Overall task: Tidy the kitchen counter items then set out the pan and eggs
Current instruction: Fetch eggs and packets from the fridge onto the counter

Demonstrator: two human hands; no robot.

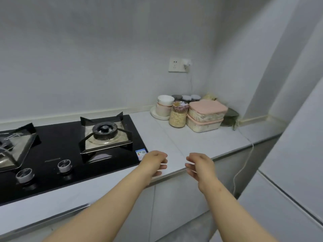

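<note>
Your left hand (153,162) and right hand (200,165) are hovering loosely curled, holding nothing. Reaching in carelessly, you could be knocking over the jar (178,116) (crowded beside stacked boxes (208,107)).

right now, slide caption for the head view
Empty left hand and right hand hover at the counter edge; jar, bowls, pink-lidded boxes wait behind.
</note>
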